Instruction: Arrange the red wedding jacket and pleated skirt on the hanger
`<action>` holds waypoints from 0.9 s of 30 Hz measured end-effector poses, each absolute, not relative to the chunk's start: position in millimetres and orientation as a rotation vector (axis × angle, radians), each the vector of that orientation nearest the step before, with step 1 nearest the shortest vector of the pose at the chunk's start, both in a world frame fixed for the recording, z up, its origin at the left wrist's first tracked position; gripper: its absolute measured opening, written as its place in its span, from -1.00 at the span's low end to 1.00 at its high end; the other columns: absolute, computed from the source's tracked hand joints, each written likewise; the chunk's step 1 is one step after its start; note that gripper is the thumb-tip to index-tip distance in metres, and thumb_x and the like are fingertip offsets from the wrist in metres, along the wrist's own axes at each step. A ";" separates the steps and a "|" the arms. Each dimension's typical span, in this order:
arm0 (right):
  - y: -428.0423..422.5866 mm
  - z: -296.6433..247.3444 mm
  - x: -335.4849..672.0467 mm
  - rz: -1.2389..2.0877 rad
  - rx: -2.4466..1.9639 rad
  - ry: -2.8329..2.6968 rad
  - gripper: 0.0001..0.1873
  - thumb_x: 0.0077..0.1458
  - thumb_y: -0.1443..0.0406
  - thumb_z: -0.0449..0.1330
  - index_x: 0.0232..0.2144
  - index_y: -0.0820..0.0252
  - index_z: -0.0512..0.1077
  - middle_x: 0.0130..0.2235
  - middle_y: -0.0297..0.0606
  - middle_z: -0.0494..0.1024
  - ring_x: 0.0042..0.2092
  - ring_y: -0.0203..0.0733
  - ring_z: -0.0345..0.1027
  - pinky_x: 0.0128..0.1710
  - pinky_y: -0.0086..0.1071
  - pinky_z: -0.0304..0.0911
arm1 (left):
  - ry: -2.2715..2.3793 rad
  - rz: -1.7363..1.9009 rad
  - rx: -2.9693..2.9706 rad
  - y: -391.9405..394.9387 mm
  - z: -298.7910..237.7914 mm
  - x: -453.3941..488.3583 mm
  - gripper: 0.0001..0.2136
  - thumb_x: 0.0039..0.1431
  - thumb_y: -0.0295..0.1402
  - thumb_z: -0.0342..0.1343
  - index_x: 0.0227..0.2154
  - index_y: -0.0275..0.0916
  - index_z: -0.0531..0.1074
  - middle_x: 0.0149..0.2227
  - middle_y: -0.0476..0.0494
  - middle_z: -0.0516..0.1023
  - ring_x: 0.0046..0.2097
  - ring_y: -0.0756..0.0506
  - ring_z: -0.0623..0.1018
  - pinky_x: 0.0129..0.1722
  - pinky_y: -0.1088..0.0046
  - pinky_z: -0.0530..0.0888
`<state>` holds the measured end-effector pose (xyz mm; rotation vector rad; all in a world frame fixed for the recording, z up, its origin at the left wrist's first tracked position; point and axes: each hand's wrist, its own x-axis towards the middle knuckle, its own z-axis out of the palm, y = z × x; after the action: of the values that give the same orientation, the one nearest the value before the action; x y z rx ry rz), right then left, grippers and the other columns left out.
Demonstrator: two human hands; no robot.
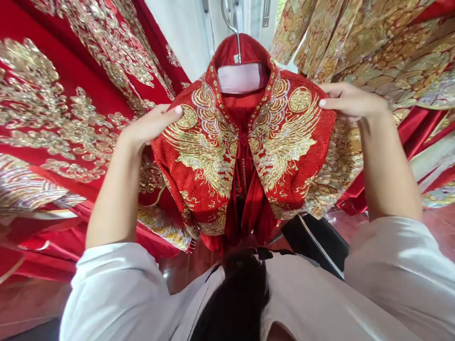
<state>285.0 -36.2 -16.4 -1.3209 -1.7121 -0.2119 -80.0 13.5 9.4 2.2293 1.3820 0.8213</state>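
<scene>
A short red jacket (202, 170) with gold and silver embroidery hangs in front of me on a hanger (239, 47) with a metal hook. Its front edges are parted, and red cloth with a zip-like strip shows between them. My left hand (151, 124) grips the shoulder on the left, thumb on top and the other fingers mostly hidden behind the cloth. On the opposite shoulder, my right hand (353, 102) holds the fabric the same way, its thumb lying near a round gold emblem.
Red garments with gold sequin work (88, 104) hang close on the left. Gold patterned garments (384, 52) crowd the right side. Below the jacket on the right is a black object (320, 241), beside the shiny reddish floor (177, 270).
</scene>
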 end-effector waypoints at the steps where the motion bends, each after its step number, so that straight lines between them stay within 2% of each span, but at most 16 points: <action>1: -37.0 -20.7 285.7 -0.257 -1.341 -1.685 -0.55 0.34 0.20 -0.21 -0.15 0.45 0.34 0.01 -0.09 0.34 0.04 -0.24 0.25 -0.02 -0.37 0.21 | 1.477 0.893 2.228 8.6 4.6 -74.5 -0.41 0.19 0.02 -0.12 -0.18 -0.58 0.37 -0.30 -0.28 0.50 -0.22 -0.09 0.48 -0.07 0.13 0.42; 3: -35.4 -24.5 289.2 -0.338 -1.381 -1.636 -0.55 0.34 0.20 -0.23 -0.05 0.42 0.29 0.10 -0.03 0.24 0.13 -0.15 0.16 0.05 -0.24 0.16 | 1.807 1.064 2.233 -4.8 -1.4 -56.1 -0.51 0.19 -0.07 -0.01 -0.11 -0.51 0.35 -0.19 -0.32 0.49 -0.10 -0.18 0.47 0.03 0.04 0.36; 6: -33.7 -28.9 292.3 -0.426 -1.451 -1.586 -0.54 0.29 0.16 -0.15 0.04 0.40 0.24 0.09 0.02 0.26 0.14 -0.06 0.15 0.10 -0.08 0.09 | 2.224 1.340 2.159 -26.1 -14.4 -23.7 -0.51 0.18 -0.10 0.05 0.06 -0.34 0.26 0.02 -0.34 0.39 0.13 -0.29 0.34 0.19 -0.01 0.19; 8: -41.4 -42.9 281.3 -0.557 -1.452 -1.512 -0.48 0.25 0.15 -0.09 0.12 0.41 0.17 0.11 0.05 0.23 0.18 -0.01 0.10 0.14 -0.02 0.01 | 2.201 1.495 2.149 -38.7 -38.2 -4.1 -0.48 0.19 -0.08 0.00 0.14 -0.23 0.17 0.17 -0.29 0.25 0.27 -0.26 0.16 0.28 0.02 0.05; 10: -56.7 -72.3 254.8 -0.734 -1.414 -1.413 -0.40 0.22 0.14 -0.09 0.21 0.36 0.05 0.22 0.05 0.07 0.27 0.03 -0.09 0.19 0.03 -0.10 | 2.126 1.609 2.143 -50.7 -79.2 14.6 -0.43 0.16 -0.04 0.00 0.17 -0.20 0.15 0.26 -0.24 0.11 0.34 -0.26 -0.02 0.31 0.00 -0.07; 12: -73.0 -114.9 219.2 -0.775 -1.451 -1.423 -0.34 0.16 0.05 -0.05 0.24 0.21 0.01 0.27 0.00 -0.08 0.32 0.15 -0.29 0.18 0.16 -0.17 | 2.078 1.540 2.180 -62.0 -131.8 32.3 -0.38 0.04 0.00 0.09 0.11 -0.22 0.24 0.24 -0.31 0.13 0.33 -0.33 -0.04 0.28 -0.08 -0.08; 14: -82.2 -160.3 188.0 -0.674 -1.550 -1.560 -0.28 0.08 0.02 0.06 0.22 0.19 0.06 0.28 0.06 -0.15 0.32 0.25 -0.35 0.16 0.21 -0.16 | 2.074 1.383 2.159 -71.9 -183.6 45.1 -0.40 0.00 -0.03 0.14 0.05 -0.27 0.31 0.21 -0.42 0.16 0.30 -0.38 0.04 0.25 -0.07 0.01; 18: -77.5 -216.0 175.5 -0.357 -1.727 -1.529 -0.39 0.05 0.18 0.11 0.14 0.27 0.20 0.24 0.16 -0.07 0.29 0.27 -0.24 0.14 0.22 -0.09 | 2.269 1.195 1.944 -85.3 -242.1 41.9 -0.50 0.08 -0.24 0.07 0.06 -0.42 0.30 0.19 -0.57 0.14 0.25 -0.42 0.14 0.19 -0.12 0.07; 22: -75.0 -219.8 201.8 -0.163 -1.537 -1.556 -0.48 0.03 0.38 -0.02 0.09 0.28 0.25 0.19 0.09 0.09 0.23 0.04 0.03 0.16 0.00 0.10 | 2.182 1.076 2.016 -89.2 -247.0 15.5 -0.54 0.14 -0.50 -0.15 0.12 -0.36 0.26 0.08 -0.42 0.34 0.10 -0.26 0.37 0.10 0.11 0.28; 24: -80.3 -218.4 209.9 -0.106 -1.437 -1.596 -0.54 0.07 0.39 -0.08 0.04 0.25 0.27 0.08 0.02 0.27 0.12 -0.06 0.21 0.11 -0.10 0.21 | 2.199 1.068 2.031 -88.2 -246.5 6.1 -0.55 0.15 -0.48 -0.14 0.13 -0.37 0.25 0.04 -0.41 0.39 0.03 -0.26 0.41 0.05 0.18 0.34; 27: -88.6 -223.0 212.2 -0.030 -1.440 -1.546 -0.64 0.09 0.36 -0.12 -0.09 0.22 0.32 -0.17 -0.05 0.44 -0.13 -0.09 0.40 -0.08 -0.17 0.35 | 2.310 0.993 2.000 -82.8 -249.7 1.0 -0.54 0.18 -0.34 -0.07 0.11 -0.45 0.26 0.06 -0.49 0.34 0.06 -0.32 0.39 0.05 0.13 0.34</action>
<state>212.2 -88.6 -223.0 -1.4401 -1.5460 -0.0298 1.0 -82.8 -249.7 1.9996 2.3099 0.9926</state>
